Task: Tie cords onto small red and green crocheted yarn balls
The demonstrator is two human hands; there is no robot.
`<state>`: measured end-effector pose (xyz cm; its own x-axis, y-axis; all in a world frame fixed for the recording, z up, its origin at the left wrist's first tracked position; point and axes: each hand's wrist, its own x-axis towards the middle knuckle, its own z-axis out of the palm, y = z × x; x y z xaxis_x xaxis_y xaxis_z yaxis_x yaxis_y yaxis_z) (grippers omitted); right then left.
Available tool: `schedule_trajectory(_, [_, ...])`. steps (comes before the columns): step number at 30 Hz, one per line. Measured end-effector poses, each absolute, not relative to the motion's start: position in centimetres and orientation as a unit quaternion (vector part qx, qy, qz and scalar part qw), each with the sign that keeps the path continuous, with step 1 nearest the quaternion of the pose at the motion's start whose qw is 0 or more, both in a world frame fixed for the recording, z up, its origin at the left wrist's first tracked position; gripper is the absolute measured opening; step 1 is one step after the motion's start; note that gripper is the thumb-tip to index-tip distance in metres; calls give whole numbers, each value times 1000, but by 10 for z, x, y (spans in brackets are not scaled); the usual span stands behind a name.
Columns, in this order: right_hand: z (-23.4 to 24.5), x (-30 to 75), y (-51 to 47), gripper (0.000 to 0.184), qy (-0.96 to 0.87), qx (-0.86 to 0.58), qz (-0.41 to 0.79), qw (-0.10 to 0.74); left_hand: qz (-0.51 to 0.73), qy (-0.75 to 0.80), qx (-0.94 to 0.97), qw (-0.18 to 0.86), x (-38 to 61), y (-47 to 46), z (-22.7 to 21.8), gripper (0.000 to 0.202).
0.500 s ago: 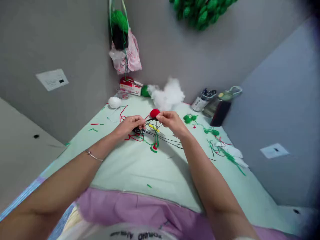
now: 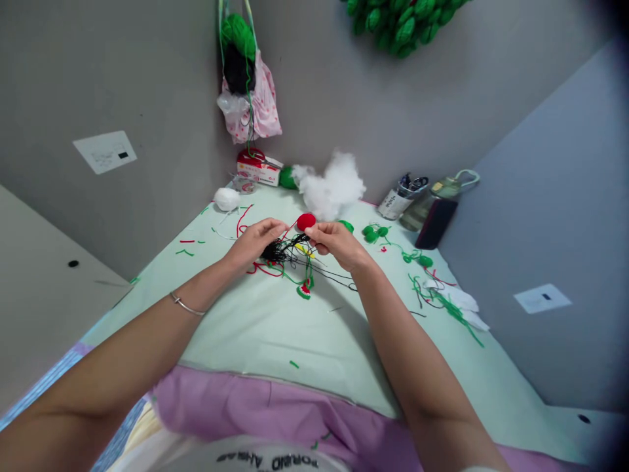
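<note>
My right hand [image 2: 339,244] pinches strands of black yarn [image 2: 273,252] between thumb and fingertips, pulling them up from the tangle. Over the tangle's left side is my left hand [image 2: 256,241], its fingers stretched out and apart from the thumb; no grip on the yarn shows. A red yarn ball [image 2: 306,221] lies just beyond both hands. Beneath the black strands is a yellow piece [image 2: 305,251]. Closer to me lies a small crocheted watermelon slice [image 2: 304,289] in red, green and white, with a green strand attached. Loose red yarn [image 2: 268,269] curls beside the tangle.
White stuffing [image 2: 334,187] is heaped at the back, beside a box [image 2: 260,172] with red-handled scissors [image 2: 251,156] on it. A white yarn ball [image 2: 227,199] lies left. To the right stand a pen holder [image 2: 394,202], a bottle [image 2: 445,189] and a dark phone-like slab [image 2: 436,224], with green scraps [image 2: 452,308] nearer.
My left hand's fingers have loosened and straightened off the black yarn, so more of the tangle shows. My right hand now draws a thicker bunch of strands.
</note>
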<state>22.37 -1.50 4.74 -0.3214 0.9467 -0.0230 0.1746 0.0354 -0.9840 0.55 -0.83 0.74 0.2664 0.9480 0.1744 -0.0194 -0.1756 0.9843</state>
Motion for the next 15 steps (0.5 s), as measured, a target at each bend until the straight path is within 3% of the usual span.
schedule_trajectory(5, [43, 215, -17, 44, -656, -429, 517, 345, 413, 335, 611, 587, 12, -13, 0, 31])
schedule_trajectory(15, [44, 207, -24, 23, -738, -427, 457, 253, 495, 335, 479, 643, 13, -16, 9, 13])
